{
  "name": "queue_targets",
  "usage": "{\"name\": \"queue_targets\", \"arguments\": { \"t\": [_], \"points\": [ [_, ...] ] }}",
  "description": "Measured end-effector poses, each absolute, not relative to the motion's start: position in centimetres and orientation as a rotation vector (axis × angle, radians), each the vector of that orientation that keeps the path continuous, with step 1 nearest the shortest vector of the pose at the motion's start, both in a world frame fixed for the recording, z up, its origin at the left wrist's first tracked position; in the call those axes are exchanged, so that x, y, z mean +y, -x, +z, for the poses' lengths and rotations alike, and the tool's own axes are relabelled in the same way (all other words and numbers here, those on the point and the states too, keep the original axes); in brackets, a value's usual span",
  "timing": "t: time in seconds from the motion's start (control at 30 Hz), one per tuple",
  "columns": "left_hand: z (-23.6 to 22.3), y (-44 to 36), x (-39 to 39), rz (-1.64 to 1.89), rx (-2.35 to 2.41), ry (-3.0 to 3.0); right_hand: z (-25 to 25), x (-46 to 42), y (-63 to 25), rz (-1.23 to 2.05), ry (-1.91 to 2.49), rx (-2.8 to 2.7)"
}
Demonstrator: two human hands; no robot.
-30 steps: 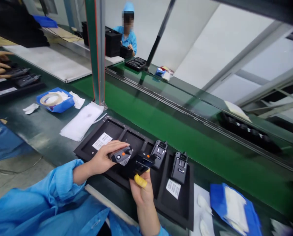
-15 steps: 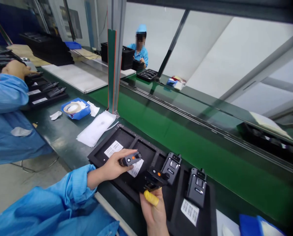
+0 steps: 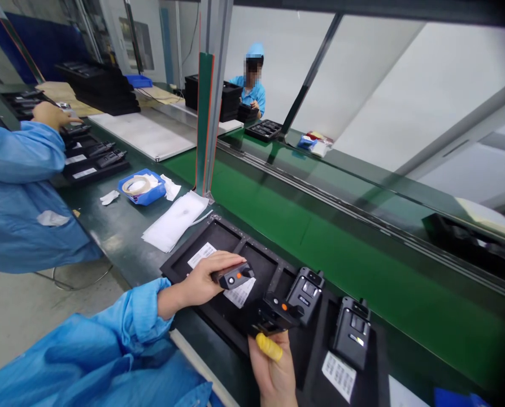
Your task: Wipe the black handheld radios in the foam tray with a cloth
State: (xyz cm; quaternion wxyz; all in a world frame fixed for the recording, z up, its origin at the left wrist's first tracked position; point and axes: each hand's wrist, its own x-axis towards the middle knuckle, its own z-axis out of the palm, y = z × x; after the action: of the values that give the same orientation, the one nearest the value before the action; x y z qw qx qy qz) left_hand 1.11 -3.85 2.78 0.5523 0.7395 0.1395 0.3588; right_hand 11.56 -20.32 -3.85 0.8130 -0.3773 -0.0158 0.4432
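My left hand (image 3: pixel 205 278) grips a black handheld radio (image 3: pixel 236 276) with a white and an orange button on its end, above the left part of a black compartment tray (image 3: pixel 225 233). In my right hand (image 3: pixel 273 364), a yellow finger cot (image 3: pixel 269 346) on one finger, is a second handheld radio (image 3: pixel 280 311), tilted with its button end up. Two more radios lie in the tray to the right, one next to my right hand (image 3: pixel 305 294) and another (image 3: pixel 352 332) farther right. White printed labels (image 3: pixel 339 374) show in the compartments.
Left of the tray lie white sheets (image 3: pixel 176 220) and a blue bin (image 3: pixel 146 195) with a tape roll. A co-worker's arm (image 3: pixel 27 147) reaches over trays at the far left. A green conveyor belt (image 3: pixel 290 220) runs behind a metal post (image 3: pixel 208 113). Another person sits beyond it.
The view has swung slightly left, so the whole scene sits farther right in the picture. Both hands keep hold of their radios in nearly the same pose over the tray.
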Motion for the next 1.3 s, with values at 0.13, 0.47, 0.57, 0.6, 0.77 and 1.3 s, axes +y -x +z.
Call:
{"name": "queue_targets", "arguments": {
  "t": [0.13, 0.47, 0.57, 0.6, 0.77, 1.3],
  "points": [
    [2.5, -1.1, -4.0, 0.713, 0.410, -1.501, -3.5, -20.2, -11.6, 0.948, 0.792, -0.048],
    [1.7, 0.1, -3.3, 0.299, 0.228, -0.691, -4.3, -21.1, -12.5, 1.021, 0.763, 0.046],
    [1.0, 0.5, -3.1, 0.276, 0.176, -0.618, -5.8, -21.9, -13.5, 1.099, 0.729, 0.006],
    [0.8, 0.6, -3.1, 0.272, 0.147, -0.572, -6.3, -22.1, -13.8, 1.127, 0.719, -0.016],
    [0.8, 0.7, -3.1, 0.288, 0.097, -0.441, -7.3, -22.3, -14.4, 1.165, 0.701, -0.046],
    [4.2, -0.2, -3.8, 0.413, 0.411, -0.779, -3.5, -21.3, -12.5, 1.026, 0.766, 0.175]
  ]
}}
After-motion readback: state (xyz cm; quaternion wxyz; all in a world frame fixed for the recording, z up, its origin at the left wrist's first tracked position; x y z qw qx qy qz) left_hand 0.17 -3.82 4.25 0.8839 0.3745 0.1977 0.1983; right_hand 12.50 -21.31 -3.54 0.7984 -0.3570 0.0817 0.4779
